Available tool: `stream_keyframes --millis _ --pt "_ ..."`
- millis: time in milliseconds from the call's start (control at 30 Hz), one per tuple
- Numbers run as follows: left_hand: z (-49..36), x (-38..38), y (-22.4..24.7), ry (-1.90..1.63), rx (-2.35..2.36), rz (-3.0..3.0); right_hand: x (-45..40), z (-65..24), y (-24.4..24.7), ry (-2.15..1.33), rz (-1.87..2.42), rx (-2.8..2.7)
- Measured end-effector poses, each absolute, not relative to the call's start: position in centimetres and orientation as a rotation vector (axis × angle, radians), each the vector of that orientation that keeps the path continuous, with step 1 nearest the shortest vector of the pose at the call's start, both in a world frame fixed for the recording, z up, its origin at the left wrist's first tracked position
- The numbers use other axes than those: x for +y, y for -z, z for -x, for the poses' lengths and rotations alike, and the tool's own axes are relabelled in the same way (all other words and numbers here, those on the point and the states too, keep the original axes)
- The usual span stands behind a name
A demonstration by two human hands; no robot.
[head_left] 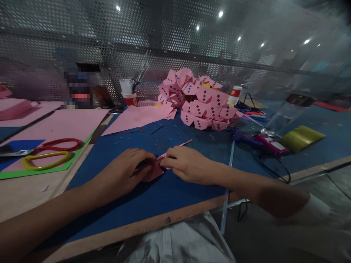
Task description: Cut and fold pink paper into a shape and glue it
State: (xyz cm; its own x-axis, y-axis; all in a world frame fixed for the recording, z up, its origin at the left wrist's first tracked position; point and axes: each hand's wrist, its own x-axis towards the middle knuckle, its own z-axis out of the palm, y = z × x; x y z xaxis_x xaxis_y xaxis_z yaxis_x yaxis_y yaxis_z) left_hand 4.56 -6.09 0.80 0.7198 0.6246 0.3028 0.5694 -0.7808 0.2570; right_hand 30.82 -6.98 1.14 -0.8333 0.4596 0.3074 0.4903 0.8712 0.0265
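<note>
A piece of pink paper [154, 175] with a folded strip lies on the blue tabletop, low and close to me. My left hand [130, 170] pinches its left side, fingers curled over it. From the right, my right hand [188, 163] is closed on the folded part, fingertips close to those of my left hand. A thin pink end [186, 142] pokes out beyond the right fingers. Both hands cover much of the paper, so its full shape is hidden. Behind them stands a heap of folded pink paper pieces [204, 104] marked with dark and blue diamonds.
Scissors [56, 153] with red and yellow handles lie on coloured sheets at left. Pink sheets [134, 118] and paper cups [129, 95] stand behind. At right are a blue-and-magenta glue gun [248, 140], a long translucent stick [227, 204], a clear bottle [285, 115] and a yellow-green piece [301, 138].
</note>
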Motion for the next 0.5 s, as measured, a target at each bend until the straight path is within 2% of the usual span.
stream_keyframes --millis 500 --pt "-4.62 -5.97 -0.61 -0.586 0.975 -2.763 -7.02 -30.44 -1.37 0.199 0.728 -2.793"
